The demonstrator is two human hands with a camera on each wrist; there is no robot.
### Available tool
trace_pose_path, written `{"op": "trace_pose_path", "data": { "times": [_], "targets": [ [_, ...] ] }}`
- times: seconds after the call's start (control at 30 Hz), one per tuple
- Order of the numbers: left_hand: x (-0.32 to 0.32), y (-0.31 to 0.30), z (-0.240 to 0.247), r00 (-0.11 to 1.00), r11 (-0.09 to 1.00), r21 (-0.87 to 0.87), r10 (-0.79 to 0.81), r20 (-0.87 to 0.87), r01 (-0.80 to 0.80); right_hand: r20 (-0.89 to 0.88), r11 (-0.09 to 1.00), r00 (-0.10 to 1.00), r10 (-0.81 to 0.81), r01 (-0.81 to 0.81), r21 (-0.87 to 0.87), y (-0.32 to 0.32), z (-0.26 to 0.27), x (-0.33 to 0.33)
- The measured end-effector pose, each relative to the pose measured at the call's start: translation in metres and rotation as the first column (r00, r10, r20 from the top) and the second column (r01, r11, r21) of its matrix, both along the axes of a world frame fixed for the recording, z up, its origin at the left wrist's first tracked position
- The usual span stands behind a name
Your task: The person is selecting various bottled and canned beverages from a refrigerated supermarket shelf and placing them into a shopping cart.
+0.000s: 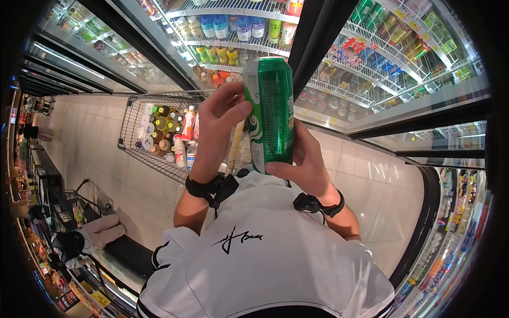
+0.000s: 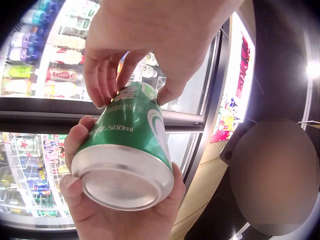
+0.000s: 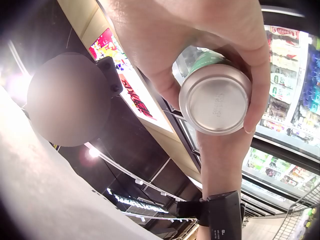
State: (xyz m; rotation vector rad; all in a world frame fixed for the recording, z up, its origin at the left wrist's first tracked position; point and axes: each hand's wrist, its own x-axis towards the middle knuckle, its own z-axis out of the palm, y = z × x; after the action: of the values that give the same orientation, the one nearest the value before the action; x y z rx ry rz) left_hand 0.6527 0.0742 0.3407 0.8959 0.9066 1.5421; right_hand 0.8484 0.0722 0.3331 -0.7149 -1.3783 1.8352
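A tall green drink can (image 1: 271, 114) with white swirls and small print is held up in front of the chest. My right hand (image 1: 312, 161) grips its lower part, the thumb laid across the front near the base. At the upper left side, the left hand (image 1: 216, 124) pinches the can between thumb and fingers. In the left wrist view, the silver base of the can (image 2: 122, 182) faces the camera, with "500ml" printed above it. The right wrist view shows the right fingers (image 3: 257, 92) curled round the base rim.
A wire shopping cart (image 1: 159, 165) holding several bottles stands at the left. Ahead, fridge shelves (image 1: 233, 42) carry rows of drinks, with a glass door (image 1: 413, 69) at the right. A person in light trousers (image 1: 106, 228) is at the lower left, near another cart (image 1: 69, 206).
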Motion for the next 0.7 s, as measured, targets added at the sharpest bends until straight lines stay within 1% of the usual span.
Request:
{"op": "trace_pose_path", "data": {
  "times": [0.2, 0.3, 0.4, 0.47, 0.5, 0.57, 0.6, 0.63, 0.67, 0.7],
  "targets": [
    [-0.001, 0.0, -0.001, 1.0, 1.0, -0.005, -0.005, 0.006, 0.005, 0.009, 1.0, 1.0, -0.003, 0.003, -0.01, -0.001, -0.001, 0.0],
    [-0.002, 0.0, -0.001, 1.0, 1.0, -0.011, -0.004, 0.006, 0.004, 0.007, 1.0, 1.0, -0.007, 0.007, 0.007, 0.0, -0.001, -0.001],
    [-0.001, -0.001, 0.0, 1.0, 1.0, -0.027, 0.002, 0.014, -0.002, 0.043, 0.999, 0.999, -0.021, 0.019, 0.047, 0.0, -0.001, -0.002],
    [0.0, -0.001, 0.0, 1.0, 0.999, -0.038, 0.006, 0.021, -0.005, 0.071, 0.987, 0.992, -0.107, 0.098, 0.127, -0.002, -0.002, -0.005],
    [0.002, 0.0, 0.001, 1.0, 0.999, -0.041, 0.013, 0.027, -0.012, 0.071, 0.987, 0.992, -0.108, 0.098, 0.127, -0.003, 0.0, -0.006],
    [0.005, 0.0, 0.002, 0.999, 0.999, -0.044, 0.02, 0.033, -0.019, 0.13, 0.964, 0.969, -0.211, 0.183, 0.194, -0.004, 0.007, -0.009],
    [0.006, 0.0, 0.003, 0.999, 0.999, -0.045, 0.006, 0.051, -0.003, 0.13, 0.964, 0.969, -0.211, 0.183, 0.194, -0.005, 0.009, -0.01],
    [0.007, 0.0, 0.005, 0.998, 0.999, -0.046, -0.009, 0.069, 0.013, 0.125, 0.967, 0.966, -0.225, 0.205, 0.153, -0.006, 0.01, -0.011],
    [0.008, -0.001, 0.007, 0.998, 0.999, -0.046, -0.01, 0.069, 0.013, 0.121, 0.968, 0.963, -0.239, 0.227, 0.111, -0.007, 0.011, -0.012],
    [0.009, -0.001, 0.01, 0.998, 0.999, -0.048, -0.012, 0.064, 0.015, 0.121, 0.967, 0.963, -0.24, 0.228, 0.111, -0.007, 0.007, -0.013]
  ]
}}
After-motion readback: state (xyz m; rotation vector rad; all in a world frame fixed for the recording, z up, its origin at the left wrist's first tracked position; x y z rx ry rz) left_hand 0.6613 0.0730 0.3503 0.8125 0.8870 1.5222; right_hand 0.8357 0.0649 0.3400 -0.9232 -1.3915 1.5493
